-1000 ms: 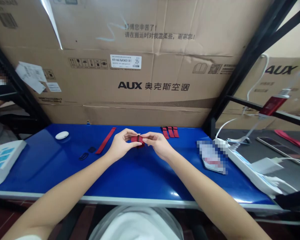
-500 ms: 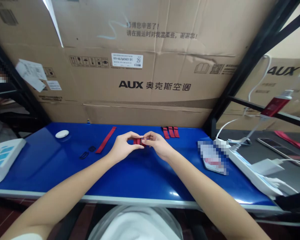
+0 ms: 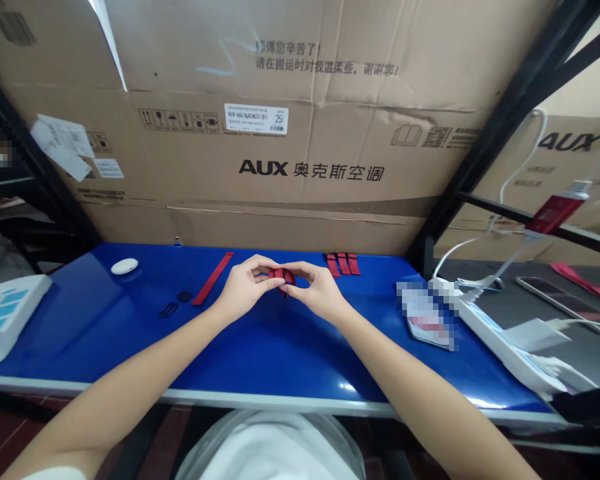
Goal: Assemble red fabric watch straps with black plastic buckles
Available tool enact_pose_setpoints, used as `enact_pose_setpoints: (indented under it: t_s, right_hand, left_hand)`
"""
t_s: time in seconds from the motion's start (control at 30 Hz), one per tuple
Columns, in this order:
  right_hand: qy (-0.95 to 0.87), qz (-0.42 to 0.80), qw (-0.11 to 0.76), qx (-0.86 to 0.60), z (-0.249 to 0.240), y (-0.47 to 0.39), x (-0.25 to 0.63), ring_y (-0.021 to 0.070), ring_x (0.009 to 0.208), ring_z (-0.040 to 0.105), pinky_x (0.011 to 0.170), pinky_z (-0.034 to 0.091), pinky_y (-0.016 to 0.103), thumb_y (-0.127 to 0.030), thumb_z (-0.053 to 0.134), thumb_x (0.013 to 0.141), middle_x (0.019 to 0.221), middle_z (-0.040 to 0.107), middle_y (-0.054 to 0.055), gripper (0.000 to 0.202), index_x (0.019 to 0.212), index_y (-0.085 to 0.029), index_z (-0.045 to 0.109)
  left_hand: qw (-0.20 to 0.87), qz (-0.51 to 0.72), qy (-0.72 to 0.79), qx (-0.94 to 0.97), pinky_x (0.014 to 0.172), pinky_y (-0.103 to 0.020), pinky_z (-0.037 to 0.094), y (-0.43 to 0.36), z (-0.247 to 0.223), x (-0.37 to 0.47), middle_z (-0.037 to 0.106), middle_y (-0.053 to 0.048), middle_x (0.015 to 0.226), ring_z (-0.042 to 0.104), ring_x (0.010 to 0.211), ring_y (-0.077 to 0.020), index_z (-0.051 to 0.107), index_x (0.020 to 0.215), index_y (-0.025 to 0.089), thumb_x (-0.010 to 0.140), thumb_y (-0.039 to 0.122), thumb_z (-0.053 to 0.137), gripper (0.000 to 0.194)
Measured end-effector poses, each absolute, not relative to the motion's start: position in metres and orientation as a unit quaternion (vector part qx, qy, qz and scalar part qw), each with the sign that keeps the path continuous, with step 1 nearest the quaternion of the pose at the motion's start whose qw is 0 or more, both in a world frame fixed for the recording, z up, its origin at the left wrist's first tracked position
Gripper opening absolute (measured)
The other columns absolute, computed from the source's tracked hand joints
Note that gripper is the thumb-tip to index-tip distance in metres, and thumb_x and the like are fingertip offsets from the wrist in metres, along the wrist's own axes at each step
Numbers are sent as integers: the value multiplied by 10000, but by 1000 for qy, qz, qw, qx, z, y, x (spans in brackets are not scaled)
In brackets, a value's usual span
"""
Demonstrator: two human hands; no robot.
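Note:
Both hands meet over the middle of the blue table, pinching a short red strap (image 3: 279,273) with a black buckle on it. My left hand (image 3: 245,287) is closed on the strap's left side, thumb in front. On the other side, my right hand (image 3: 313,288) grips the strap near the buckle, fingertips almost touching the left ones. The fingers cover part of strap and buckle. Left of my hands lies a flat red strap (image 3: 213,279), with two loose black buckles (image 3: 169,310) beside it. Several finished-looking red straps with black buckles (image 3: 343,264) lie in a row behind, to the right.
A white round object (image 3: 125,267) and a white device (image 3: 10,320) are at the left. To the right are a phone (image 3: 430,330), a white power strip (image 3: 500,347) with plugs and cables, and another phone (image 3: 555,297). A cardboard panel (image 3: 205,193) rises behind the blue table (image 3: 260,360).
The right fingers have shifted on the strap, now with the index on top and thumb below. The strap and buckle have turned between the hands, and a dark part hangs lower.

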State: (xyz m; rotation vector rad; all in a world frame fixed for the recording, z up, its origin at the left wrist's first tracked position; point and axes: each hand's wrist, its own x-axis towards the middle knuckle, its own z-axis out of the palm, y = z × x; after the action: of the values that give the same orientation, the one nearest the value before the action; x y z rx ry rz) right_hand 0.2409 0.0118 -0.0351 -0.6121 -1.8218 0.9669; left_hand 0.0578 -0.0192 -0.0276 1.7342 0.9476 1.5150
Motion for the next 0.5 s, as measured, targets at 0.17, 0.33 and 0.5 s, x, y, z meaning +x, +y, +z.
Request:
enact_pose_setpoints:
  t_s: [0.17,0.33,0.5]
  right_hand:
    - [-741,411,474,-239,-35,13,243,231,1016,670,966,503,395,-262,755,705,1072,720,64,396,1090,-201,685]
    - [-734,428,480,-220,-36,15,244,226,1033,653,971,492,390,-272,755,714,1093,703,67,388,1090,-205,688]
    - [-712,466,477,-222,-35,15,243,227,1029,653,970,490,392,-267,784,683,1085,704,71,400,1066,-197,690]
  left_hand:
    - [321,569,341,676,914,-371,542,-19,-28,55,634,-60,1030,656,971,-200,705,999,183,725,273,786,299]
    - [320,567,338,679,921,-368,546,-19,-28,53,627,-58,1025,659,959,-189,710,985,181,723,256,790,284]
    - [310,568,335,685,915,-368,551,-17,-30,51,625,-57,1005,655,956,-187,719,967,182,725,254,788,262]
